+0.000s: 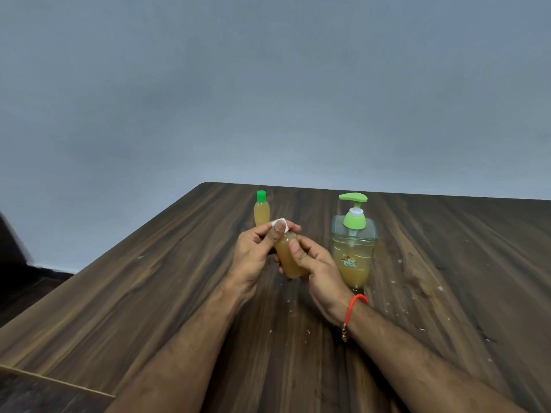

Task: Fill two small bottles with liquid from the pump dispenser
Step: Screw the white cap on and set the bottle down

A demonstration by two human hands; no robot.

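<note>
Small clear plastic bottle, rounded, full of cloudy amber liquid, held tilted above the table between both hands. Right hand curled round its body; left hand pinching the white cap at its top. Behind, standing: second filled bottle, green-capped. Just right: squarish clear pump dispenser, green pump, flower sticker, no readable writing. Dark wood-grain tabletop, speckled with white crumbs.

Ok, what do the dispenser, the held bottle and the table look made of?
Dispenser: clear, glossy body, likely plastic, since the amber liquid shows through; its green pump looks like opaque moulded plastic. Held bottle: translucent, probably soft plastic, tinted by the liquid; its white cap looks like plastic. Table: dark wood grain, matt, possibly laminate.
</note>
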